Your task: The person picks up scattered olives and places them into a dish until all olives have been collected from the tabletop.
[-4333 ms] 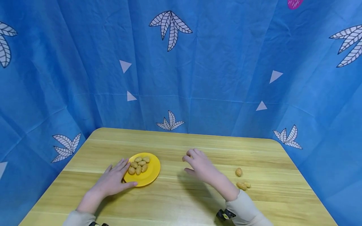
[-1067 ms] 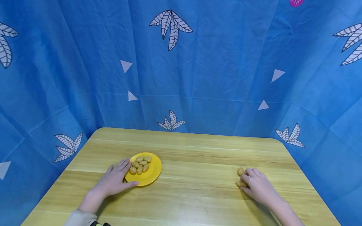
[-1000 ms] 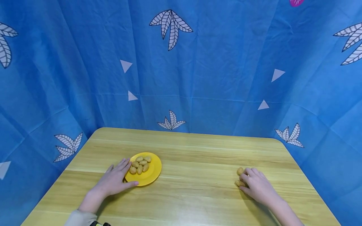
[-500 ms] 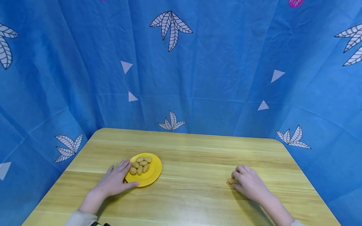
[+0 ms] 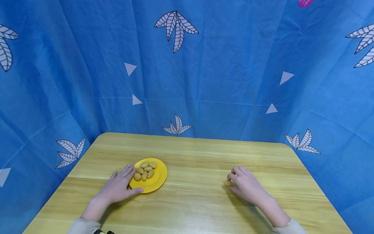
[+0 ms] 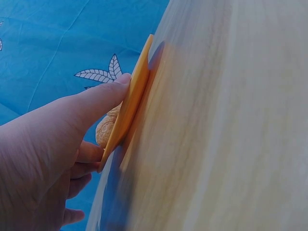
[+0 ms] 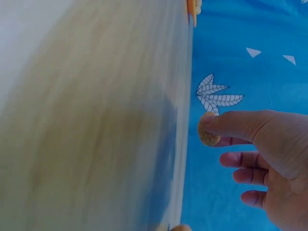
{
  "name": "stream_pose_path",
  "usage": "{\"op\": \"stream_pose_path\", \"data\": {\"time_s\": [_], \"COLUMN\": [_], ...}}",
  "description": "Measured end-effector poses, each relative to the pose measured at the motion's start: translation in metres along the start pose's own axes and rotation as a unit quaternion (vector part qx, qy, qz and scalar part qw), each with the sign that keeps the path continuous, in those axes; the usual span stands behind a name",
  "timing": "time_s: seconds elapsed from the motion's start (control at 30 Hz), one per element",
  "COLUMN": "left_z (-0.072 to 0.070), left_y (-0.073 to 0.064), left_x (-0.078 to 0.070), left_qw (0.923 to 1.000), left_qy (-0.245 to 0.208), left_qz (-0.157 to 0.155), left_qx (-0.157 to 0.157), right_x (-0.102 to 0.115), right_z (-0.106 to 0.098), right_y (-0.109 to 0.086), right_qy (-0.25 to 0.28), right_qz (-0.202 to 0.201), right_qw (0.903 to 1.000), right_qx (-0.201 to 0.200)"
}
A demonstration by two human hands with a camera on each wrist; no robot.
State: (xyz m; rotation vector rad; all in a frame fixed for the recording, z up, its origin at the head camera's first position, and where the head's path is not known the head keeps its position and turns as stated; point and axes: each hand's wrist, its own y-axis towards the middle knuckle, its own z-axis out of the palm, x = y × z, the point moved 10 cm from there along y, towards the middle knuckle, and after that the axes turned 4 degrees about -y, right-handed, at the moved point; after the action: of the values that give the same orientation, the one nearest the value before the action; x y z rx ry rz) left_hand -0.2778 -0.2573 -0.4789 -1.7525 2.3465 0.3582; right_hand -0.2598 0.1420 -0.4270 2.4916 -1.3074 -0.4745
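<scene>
My right hand (image 5: 245,184), right of the table's middle, pinches a tan, wrinkled peanut (image 5: 228,183) between thumb and fingertips. The right wrist view shows this peanut (image 7: 209,130) held off the table, with the other fingers loosely bent. At the left, a round yellow plate (image 5: 159,178) carries several similar peanuts (image 5: 144,170), grouped on its left and far part. My left hand (image 5: 115,188) rests against the plate's near-left rim, fingers spread and mostly straight. In the left wrist view its thumb (image 6: 108,94) touches the plate's rim (image 6: 130,106).
A light wooden table (image 5: 187,208) with rounded far corners spans the front. A blue curtain (image 5: 222,65) with leaf and triangle prints hangs behind and at both sides. A tan rounded thing (image 7: 181,227) shows at the bottom of the right wrist view.
My right hand was near the plate, then went right to the loose peanuts. It took hold of one and has come back left with it. My left hand and the plate have stayed put.
</scene>
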Motion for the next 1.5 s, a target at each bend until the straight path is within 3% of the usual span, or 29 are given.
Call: {"op": "stream_pose_path", "data": {"time_s": [0.23,0.5,0.87,1.5], "left_z": [0.003,0.003,-0.001,0.003], "left_y": [0.001,0.0,-0.001,0.001], "left_x": [0.002,0.002,-0.001,0.003], "left_qw": [1.0,1.0,1.0,1.0], "left_qy": [-0.006,-0.002,-0.003,0.0], "left_qz": [0.0,0.003,0.002,0.002], "left_qx": [0.001,-0.003,0.004,-0.001], "right_x": [0.015,0.036,0.057,0.105], "right_z": [-0.001,0.001,0.007,0.011], "right_y": [0.013,0.029,0.048,0.081], "right_qy": [0.002,0.021,0.028,0.018], "right_qz": [-0.009,-0.045,-0.059,-0.121], "right_qw": [0.9999,0.9987,0.9977,0.9924], "right_qx": [0.007,-0.011,0.017,0.01]}}
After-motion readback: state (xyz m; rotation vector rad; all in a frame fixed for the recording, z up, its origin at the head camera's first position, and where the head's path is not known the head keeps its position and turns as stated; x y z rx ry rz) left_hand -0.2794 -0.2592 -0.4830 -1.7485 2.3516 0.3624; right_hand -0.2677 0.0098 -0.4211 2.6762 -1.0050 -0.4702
